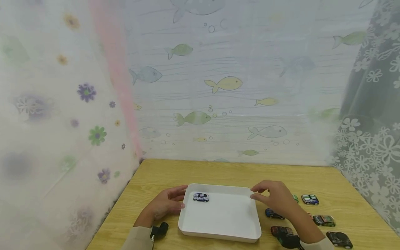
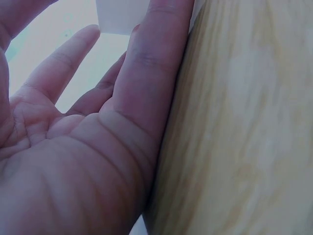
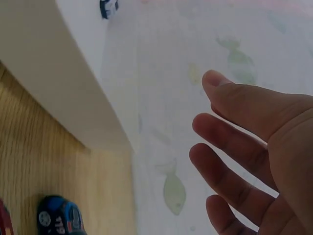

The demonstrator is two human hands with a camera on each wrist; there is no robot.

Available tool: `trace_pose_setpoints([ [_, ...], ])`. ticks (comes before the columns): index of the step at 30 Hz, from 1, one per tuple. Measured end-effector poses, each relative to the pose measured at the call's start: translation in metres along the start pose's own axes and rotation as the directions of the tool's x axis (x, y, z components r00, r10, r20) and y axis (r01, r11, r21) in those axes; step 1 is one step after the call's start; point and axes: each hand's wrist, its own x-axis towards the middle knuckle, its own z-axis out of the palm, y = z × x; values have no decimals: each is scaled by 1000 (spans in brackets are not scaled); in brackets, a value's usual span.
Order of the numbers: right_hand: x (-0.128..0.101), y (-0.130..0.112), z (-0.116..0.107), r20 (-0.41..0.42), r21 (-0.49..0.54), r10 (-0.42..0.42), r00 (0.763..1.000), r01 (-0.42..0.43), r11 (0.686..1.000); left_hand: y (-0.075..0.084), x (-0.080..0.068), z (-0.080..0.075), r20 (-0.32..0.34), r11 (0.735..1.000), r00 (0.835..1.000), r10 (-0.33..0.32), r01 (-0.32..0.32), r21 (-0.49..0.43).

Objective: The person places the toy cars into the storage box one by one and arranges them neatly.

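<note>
The white tray (image 1: 218, 222) is flanked by the left hand (image 1: 167, 205) and right hand (image 1: 275, 198) — both with loose fingers, nothing gripped. If jolted, the 1 toy car (image 1: 201, 197) inside at its far left could be rolled.

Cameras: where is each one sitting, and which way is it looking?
Head: sits on the person's head, looking forward and down at the wooden table, the white tray, both hands and sleeves.
Left wrist: sits on the left wrist, looking along the left hand lying on the table beside the tray; palm and straight fingers show.
Right wrist: sits on the right wrist, looking past the right hand at the tray's corner and a blue toy car.
Shared: head and right wrist views both show the white-and-blue car in the tray.
</note>
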Motion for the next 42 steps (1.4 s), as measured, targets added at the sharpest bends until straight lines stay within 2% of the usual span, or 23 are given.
trace_pose_setpoints([
  [5, -16, 18, -14, 44, -23, 50, 998, -49, 999, 0, 5, 2, 24, 1000, 1000, 11, -11, 5],
  [10, -28, 40, -19, 131, 23, 74, 989, -78, 997, 0, 4, 0, 43, 1000, 999, 12, -13, 18],
  [15, -35, 54, -24, 244, 87, 94, 965, -118, 989, 2, 3, -1, 43, 1000, 999, 1, -2, 22],
  [24, -39, 72, -28, 394, 156, 99, 914, -172, 973, 1, 4, -2, 15, 999, 1000, -9, 9, 44],
  [31, -43, 83, -27, 441, 187, 99, 892, -199, 962, -3, 0, -4, 10, 999, 1000, -5, 5, 45],
  [42, -44, 84, -26, 434, 148, 115, 894, -197, 969, -3, 4, -4, 7, 1000, 1000, -7, 7, 28],
])
